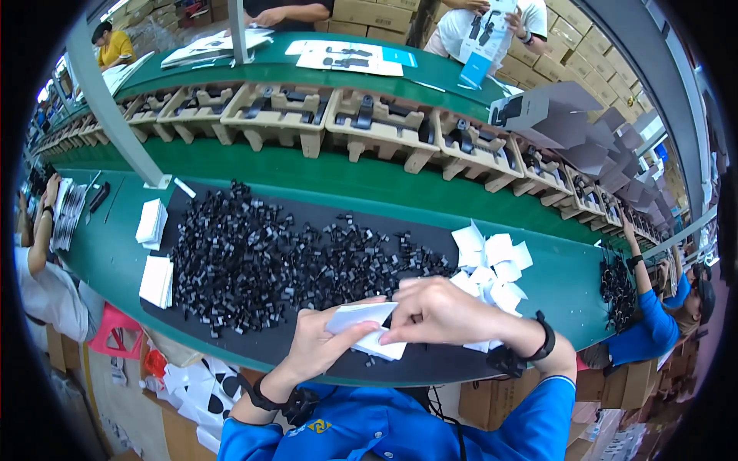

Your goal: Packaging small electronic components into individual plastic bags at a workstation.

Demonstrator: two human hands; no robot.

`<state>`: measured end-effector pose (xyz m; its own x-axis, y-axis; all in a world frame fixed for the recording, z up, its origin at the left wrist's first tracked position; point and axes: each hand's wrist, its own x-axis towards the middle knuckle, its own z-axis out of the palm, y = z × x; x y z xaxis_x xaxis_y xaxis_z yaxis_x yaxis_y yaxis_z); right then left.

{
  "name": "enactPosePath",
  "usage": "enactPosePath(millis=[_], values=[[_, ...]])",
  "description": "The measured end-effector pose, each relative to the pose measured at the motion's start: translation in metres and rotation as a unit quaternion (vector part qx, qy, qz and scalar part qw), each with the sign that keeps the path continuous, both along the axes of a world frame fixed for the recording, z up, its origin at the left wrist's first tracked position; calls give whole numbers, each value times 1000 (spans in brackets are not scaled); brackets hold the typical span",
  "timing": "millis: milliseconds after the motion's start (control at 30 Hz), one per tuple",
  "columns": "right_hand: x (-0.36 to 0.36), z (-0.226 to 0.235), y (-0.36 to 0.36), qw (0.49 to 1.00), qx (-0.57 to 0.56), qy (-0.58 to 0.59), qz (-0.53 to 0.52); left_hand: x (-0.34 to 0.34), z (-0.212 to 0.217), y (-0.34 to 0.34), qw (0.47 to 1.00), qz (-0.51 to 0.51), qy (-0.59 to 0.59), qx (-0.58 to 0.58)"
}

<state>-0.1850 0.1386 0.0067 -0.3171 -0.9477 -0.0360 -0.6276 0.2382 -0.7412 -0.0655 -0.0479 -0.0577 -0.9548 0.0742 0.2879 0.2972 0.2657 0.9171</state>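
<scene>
My left hand [319,342] grips a folded white paper booklet [360,316] just above the near edge of the bench, thumb along its fold. At its right side, my right hand [440,311] pinches the lower flap between bent fingers and thumb. Beyond both hands, a wide heap of small black plastic pieces [231,261] covers a dark mat [254,343]. A loose pile of folded white papers [492,257] lies past my right hand, partly hidden by it. On the left stand two neat stacks of white papers, one farther [151,224] and one nearer [157,282].
Across the green bench [561,265], a row of brown moulded trays [380,127] holds black devices. A metal post [115,107] rises at the left. Black cables [615,288] lie at the far right. Co-workers sit on both sides and stand opposite, near open boxes [550,115].
</scene>
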Motion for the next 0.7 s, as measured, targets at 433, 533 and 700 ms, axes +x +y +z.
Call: enactPosePath(millis=[433,533,700], values=[[-292,-62,-59,761,170,401,-481,3,-5,-55,921,269,-139,245],[-301,-74,-63,751,224,387,-486,3,-11,-71,907,292,-158,258],[-286,-65,-61,741,250,415,-464,8,-11,-75,914,259,-172,260]])
